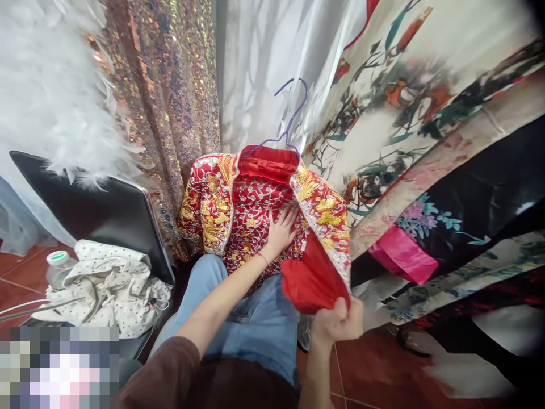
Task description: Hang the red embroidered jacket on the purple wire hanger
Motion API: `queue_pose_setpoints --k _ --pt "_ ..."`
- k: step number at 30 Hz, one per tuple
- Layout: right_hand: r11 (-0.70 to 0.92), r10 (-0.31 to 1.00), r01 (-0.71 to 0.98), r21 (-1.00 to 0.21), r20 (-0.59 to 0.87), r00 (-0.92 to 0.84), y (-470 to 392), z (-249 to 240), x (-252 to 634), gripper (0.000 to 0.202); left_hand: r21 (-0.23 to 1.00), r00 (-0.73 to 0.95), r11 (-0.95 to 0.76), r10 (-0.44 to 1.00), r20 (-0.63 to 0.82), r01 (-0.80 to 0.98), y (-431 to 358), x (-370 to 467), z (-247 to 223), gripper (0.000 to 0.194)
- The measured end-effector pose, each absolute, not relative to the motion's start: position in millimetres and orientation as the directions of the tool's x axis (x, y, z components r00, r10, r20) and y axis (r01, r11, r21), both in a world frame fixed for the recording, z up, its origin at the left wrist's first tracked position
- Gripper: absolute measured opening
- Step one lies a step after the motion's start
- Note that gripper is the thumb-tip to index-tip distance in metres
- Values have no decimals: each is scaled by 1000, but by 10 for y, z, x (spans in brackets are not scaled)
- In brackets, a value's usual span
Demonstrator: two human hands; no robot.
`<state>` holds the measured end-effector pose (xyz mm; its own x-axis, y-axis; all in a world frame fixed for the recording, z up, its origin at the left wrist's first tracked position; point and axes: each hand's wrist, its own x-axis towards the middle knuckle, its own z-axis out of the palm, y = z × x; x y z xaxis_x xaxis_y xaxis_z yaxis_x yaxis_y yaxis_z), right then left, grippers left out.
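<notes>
A red jacket [323,213] with gold and silver embroidery hangs on a purple wire hanger [292,122] over my lap. Its front stands apart, showing red lining [313,278] and patterned embroidered fabric inside the collar. My left hand [281,232] lies flat on that inner fabric with the fingers spread. At the lower corner of the front panel on the right, my right hand [339,321] is closed around the edge and pulls the panel outward, so the lining faces me. The fingertips of my right hand are partly hidden.
On the left, a black chair [97,207] holds a dotted white cloth [108,284] and a clear bottle [58,267]. White feathers [63,85] and a sequined garment [170,68] hang behind. Printed garments [383,113] hang close on the right, above a red tiled floor [374,369].
</notes>
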<state>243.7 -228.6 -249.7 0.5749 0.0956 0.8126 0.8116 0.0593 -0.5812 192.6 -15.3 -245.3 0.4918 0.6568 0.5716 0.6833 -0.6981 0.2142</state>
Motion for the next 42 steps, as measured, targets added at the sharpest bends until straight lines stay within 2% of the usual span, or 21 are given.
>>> queue_pose_setpoints --k 2,4,5,6,9,12,13,16,21,23,24,26,27,28,29,31,33,35,37,39,42 --pt "57 446 896 -440 814 371 -2115 -2633 2281 23 249 509 -707 668 543 662 -148 1929 -2440 58" --pt "16 778 917 -399 581 240 -1862 -2804 2200 26 327 550 -740 662 509 587 -154 1884 -2457 55" --pt "-84 862 916 -393 432 264 -1722 -2883 2183 25 394 574 -760 649 499 517 -159 1839 -2480 52" --pt "-131 885 911 -391 368 285 -1584 -2951 2177 24 495 587 -763 641 495 416 -165 1780 -2511 50" --pt "-244 899 892 -380 256 355 -1217 -3042 2171 26 787 548 -612 687 477 83 -177 1573 -2607 42" --pt "-281 920 892 -354 166 356 -933 -2971 2114 35 877 488 -480 758 432 -31 -183 1412 -2586 58" --pt "-279 929 896 -344 137 343 -857 -2921 2085 36 878 485 -477 760 434 -38 -184 1377 -2537 59" --pt "-233 961 916 -327 64 268 -712 -2718 2015 32 847 485 -532 734 475 -25 -176 1288 -2297 47" --pt "-3 1000 915 -404 2 4 -870 -2163 2138 20 683 372 -693 712 596 232 -146 1099 -1976 38" --pt "113 986 877 -468 164 -40 -1014 -1870 2302 25 644 355 -704 709 610 299 -143 1042 -1960 31" --pt "198 930 848 -491 369 -4 -1077 -1719 2408 28 636 352 -702 712 608 322 -146 1024 -1969 27" --pt "243 657 871 -426 733 176 -1152 -1435 2660 31 627 339 -693 721 605 355 -154 1007 -1999 25" --pt "193 514 900 -391 822 247 -1159 -1311 2799 32 620 331 -693 721 609 369 -157 1006 -2013 25" --pt "136 428 919 -369 859 281 -1144 -1206 2940 33 611 322 -695 718 617 379 -158 1007 -2025 26" --pt "98 407 925 -366 863 299 -1110 -1121 3076 36 602 311 -700 712 629 384 -156 1008 -2034 27" --pt "72 534 902 -427 780 326 -1005 -1021 3313 44 590 293 -714 696 655 378 -141 1011 -2046 29" --pt "57 744 800 -598 560 365 -882 -1005 3474 52 592 292 -723 688 664 356 -110 1013 -2059 29" --pt "12 895 600 -800 276 351 -773 -1053 3551 60 608 312 -723 690 653 326 -69 1015 -2079 28" --pt "-13 954 389 -921 105 281 -690 -1139 3554 64 628 338 -721 693 637 294 -26 1013 -2106 28" --pt "36 961 282 -959 111 254 -627 -1243 3499 66 644 359 -719 692 627 262 8 1006 -2136 29" --pt "168 916 280 -945 255 310 -568 -1391 3373 69 661 393 -721 681 618 208 25 975 -2167 30"
